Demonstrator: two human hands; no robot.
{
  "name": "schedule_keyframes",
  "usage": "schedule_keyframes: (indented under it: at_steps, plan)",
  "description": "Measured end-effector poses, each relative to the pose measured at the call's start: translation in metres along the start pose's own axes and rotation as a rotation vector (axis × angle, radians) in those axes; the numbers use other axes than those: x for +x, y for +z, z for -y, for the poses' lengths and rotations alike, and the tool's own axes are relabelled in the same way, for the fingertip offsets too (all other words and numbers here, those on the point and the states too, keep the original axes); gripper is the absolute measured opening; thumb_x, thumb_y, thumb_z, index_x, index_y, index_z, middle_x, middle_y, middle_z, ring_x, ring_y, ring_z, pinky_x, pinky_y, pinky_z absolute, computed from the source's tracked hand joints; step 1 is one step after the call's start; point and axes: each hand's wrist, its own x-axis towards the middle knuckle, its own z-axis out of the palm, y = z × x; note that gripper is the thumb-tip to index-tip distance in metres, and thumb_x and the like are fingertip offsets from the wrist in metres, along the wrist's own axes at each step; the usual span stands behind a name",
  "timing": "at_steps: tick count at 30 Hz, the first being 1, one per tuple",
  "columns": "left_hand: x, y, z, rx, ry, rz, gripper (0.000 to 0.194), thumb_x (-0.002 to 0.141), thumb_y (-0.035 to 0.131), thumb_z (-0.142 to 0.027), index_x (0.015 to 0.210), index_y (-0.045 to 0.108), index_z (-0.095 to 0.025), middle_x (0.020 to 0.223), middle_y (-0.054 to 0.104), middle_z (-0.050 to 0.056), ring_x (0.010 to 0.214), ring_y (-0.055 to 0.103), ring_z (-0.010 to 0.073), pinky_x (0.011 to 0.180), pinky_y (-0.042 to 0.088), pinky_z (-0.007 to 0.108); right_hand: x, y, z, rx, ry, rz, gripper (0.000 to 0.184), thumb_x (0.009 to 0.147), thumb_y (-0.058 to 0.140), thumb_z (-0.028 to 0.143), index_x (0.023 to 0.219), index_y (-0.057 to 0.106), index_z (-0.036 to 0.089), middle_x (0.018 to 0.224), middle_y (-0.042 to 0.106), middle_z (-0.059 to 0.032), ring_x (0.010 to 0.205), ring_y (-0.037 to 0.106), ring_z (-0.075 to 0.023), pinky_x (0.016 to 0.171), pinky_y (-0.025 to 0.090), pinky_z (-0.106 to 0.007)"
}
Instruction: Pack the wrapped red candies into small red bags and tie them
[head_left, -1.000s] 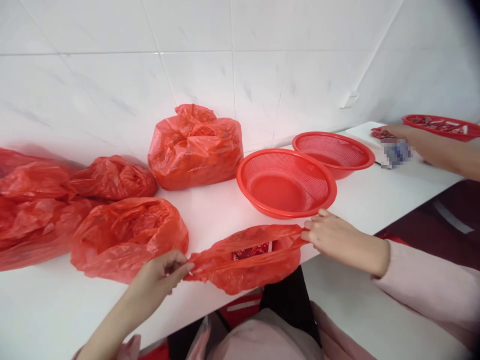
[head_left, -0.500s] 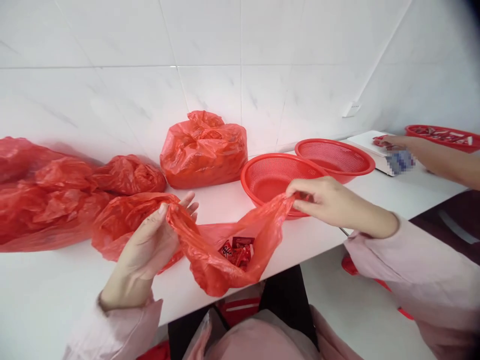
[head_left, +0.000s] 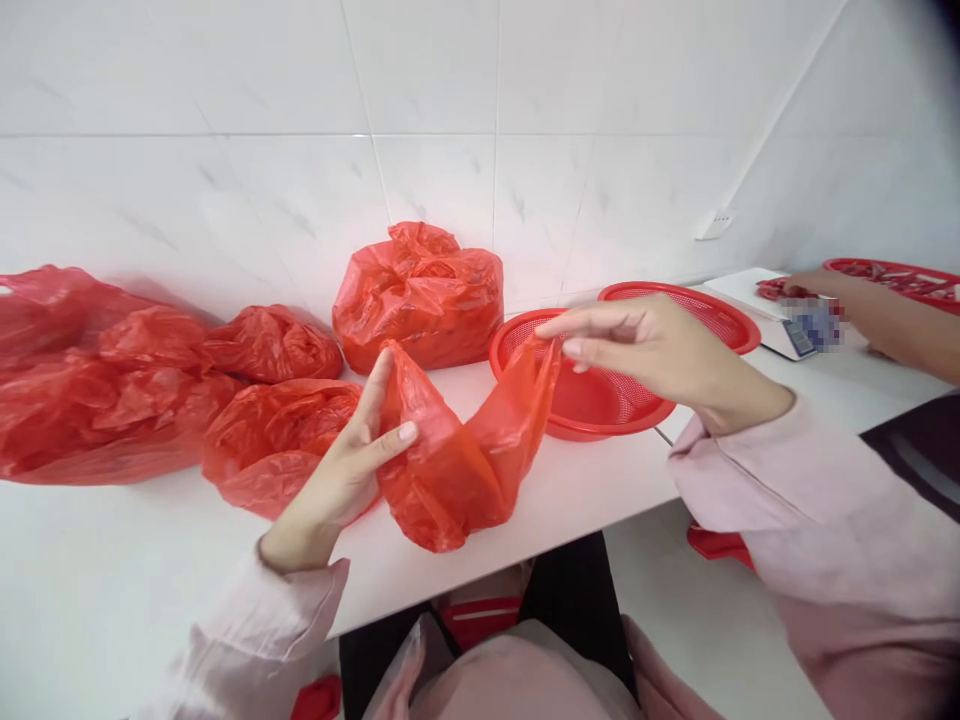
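Drawn closer together, the left hand (head_left: pixel 346 468) and right hand (head_left: pixel 660 352) grip the red plastic bag (head_left: pixel 457 475) near the tabletop's (head_left: pixel 592 482) front edge.

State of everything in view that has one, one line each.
Held plastic bag: lifted, contents hidden
Left hand: at bag's left edge, grip unclear
Right hand: pinching bag's right corner
Bag by wall: bulging, top bunched
Near basket: visible interior empty
Basket behind it: partly hidden
Far-right basket: holding packets
Scale: reading illegible
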Motion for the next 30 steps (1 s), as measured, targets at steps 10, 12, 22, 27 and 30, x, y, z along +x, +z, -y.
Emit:
schedule_keyframes:
  at_steps: [10, 12, 22, 27, 30]
  plan:
    - [0.024, 0.027, -0.005, -0.096, -0.125, 0.301, 0.051, 0.072, 0.080, -0.025, 0.119, 0.062, -0.022, 0.092, 0.068, 0.002, 0.084, 0.065, 0.0185, 0.078, 0.050, 0.030, 0.051, 0.059, 0.035, 0.141, -0.162, 0.255, 0.018, 0.086, 0.059, 0.018, 0.095, 0.075, 0.019, 0.095, 0.075, -0.0003, 0.090, 0.068, -0.0147, 0.084, 0.054, -0.030]
    - [0.026, 0.029, -0.002, -0.009, -0.116, 0.274, 0.036, 0.073, 0.079, -0.027, 0.106, 0.067, -0.021, 0.091, 0.068, 0.003, 0.085, 0.064, 0.0189, 0.076, 0.050, 0.030, 0.057, 0.071, 0.033, 0.124, -0.165, 0.308, 0.020, 0.085, 0.060, 0.017, 0.100, 0.073, 0.018, 0.096, 0.074, -0.0008, 0.090, 0.068, -0.0147, 0.085, 0.053, -0.031]
    - [0.033, 0.030, 0.004, -0.066, -0.129, 0.065, 0.030, 0.085, 0.066, -0.044, 0.075, 0.065, -0.016, 0.054, 0.056, -0.003, 0.051, 0.052, 0.0094, 0.051, 0.042, 0.021, 0.030, 0.081, -0.021, 0.085, -0.013, 0.192, 0.016, 0.084, 0.061, 0.023, 0.099, 0.061, 0.018, 0.089, 0.067, -0.0018, 0.079, 0.062, -0.0138, 0.073, 0.050, -0.031]
    - [0.031, 0.042, 0.000, 0.024, -0.086, 0.150, 0.042, 0.094, 0.049, -0.048, 0.075, 0.065, -0.015, 0.054, 0.063, 0.002, 0.048, 0.054, 0.0119, 0.053, 0.044, 0.024, 0.015, 0.090, -0.026, 0.075, 0.010, -0.025, 0.011, 0.084, 0.061, 0.025, 0.082, 0.051, 0.020, 0.076, 0.058, 0.0029, 0.069, 0.055, -0.0112, 0.063, 0.044, -0.026]
    - [0.033, 0.039, -0.002, -0.002, -0.058, 0.082, 0.032, 0.092, 0.054, -0.043, 0.089, 0.068, -0.014, 0.063, 0.065, 0.002, 0.050, 0.053, 0.0109, 0.053, 0.043, 0.023, -0.002, 0.097, -0.015, 0.039, -0.075, -0.096, 0.014, 0.083, 0.062, 0.023, 0.078, 0.050, 0.020, 0.076, 0.057, 0.0028, 0.067, 0.054, -0.0109, 0.064, 0.045, -0.026]
